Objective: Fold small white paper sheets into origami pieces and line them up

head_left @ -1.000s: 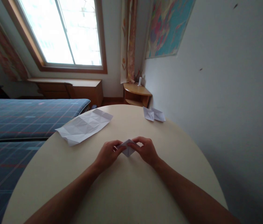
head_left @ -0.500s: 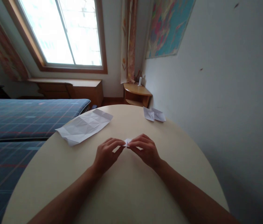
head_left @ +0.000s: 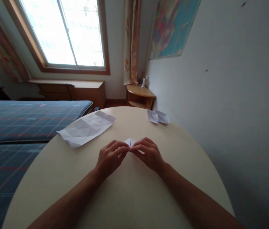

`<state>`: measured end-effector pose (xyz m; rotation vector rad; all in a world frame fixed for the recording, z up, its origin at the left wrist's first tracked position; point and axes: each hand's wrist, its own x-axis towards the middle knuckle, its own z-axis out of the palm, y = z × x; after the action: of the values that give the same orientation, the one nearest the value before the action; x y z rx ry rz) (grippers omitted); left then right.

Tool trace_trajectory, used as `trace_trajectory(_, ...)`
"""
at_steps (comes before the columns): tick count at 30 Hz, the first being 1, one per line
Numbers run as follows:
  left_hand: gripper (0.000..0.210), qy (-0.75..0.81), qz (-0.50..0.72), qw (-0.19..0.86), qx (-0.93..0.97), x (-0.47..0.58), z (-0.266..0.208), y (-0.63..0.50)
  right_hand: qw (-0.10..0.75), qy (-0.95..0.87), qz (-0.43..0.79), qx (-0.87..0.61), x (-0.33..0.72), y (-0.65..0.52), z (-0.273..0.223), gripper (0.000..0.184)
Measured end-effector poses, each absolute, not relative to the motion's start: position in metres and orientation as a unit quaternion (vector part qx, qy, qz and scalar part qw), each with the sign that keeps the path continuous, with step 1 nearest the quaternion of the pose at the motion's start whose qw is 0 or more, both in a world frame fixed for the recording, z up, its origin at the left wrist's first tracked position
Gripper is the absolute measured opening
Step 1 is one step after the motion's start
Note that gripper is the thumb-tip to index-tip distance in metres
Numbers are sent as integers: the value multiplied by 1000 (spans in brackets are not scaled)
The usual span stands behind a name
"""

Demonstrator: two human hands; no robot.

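A small piece of folded white paper (head_left: 130, 141) is pinched between my two hands over the middle of the table. My left hand (head_left: 110, 156) grips its left side between thumb and fingers. On the other side, my right hand (head_left: 150, 154) pinches it the same way, with the fingertips of both hands nearly touching. A pointed part with a centre crease shows beyond the fingers; the rest of the folded paper is hidden by them.
The round cream table (head_left: 129, 197) carries a creased, unfolded white sheet (head_left: 86, 128) at the back left. A folded white paper shape (head_left: 158, 116) stands at the back right. A plaid mattress (head_left: 29, 122) lies left of the table, and a wall (head_left: 239, 105) runs along the right.
The folded paper's top has tilted up and away, so more of its pointed face shows. Both hands have stayed nearly in place, their fingertips drawn slightly closer together.
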<state>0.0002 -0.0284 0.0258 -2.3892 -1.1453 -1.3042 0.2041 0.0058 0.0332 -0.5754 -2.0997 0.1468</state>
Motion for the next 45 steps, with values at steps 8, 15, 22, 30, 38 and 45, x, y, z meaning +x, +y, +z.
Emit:
trace_trajectory(8,11,-397,-433,101,-803,-1,23,-28,463,-854,68,-229,205,8,32,7)
trace_trajectory(15,10,-395,-447,95,-797,-2,22,-28,469,-849,70,-232,205,9,31,6)
trace_trajectory(22,9,-410,-469,63,-779,-3,23,-26,482,-837,72,-250,206,9,31,5)
trace_trajectory(30,10,-440,-515,-7,-736,-5,18,-21,504,-812,88,-281,207,9,33,8)
trace_trajectory(38,12,-491,-539,-99,-678,-5,18,-17,525,-771,117,-340,208,14,32,4)
trace_trajectory(45,12,-517,-532,-143,-655,-8,12,-12,526,-729,147,-413,211,21,28,9)
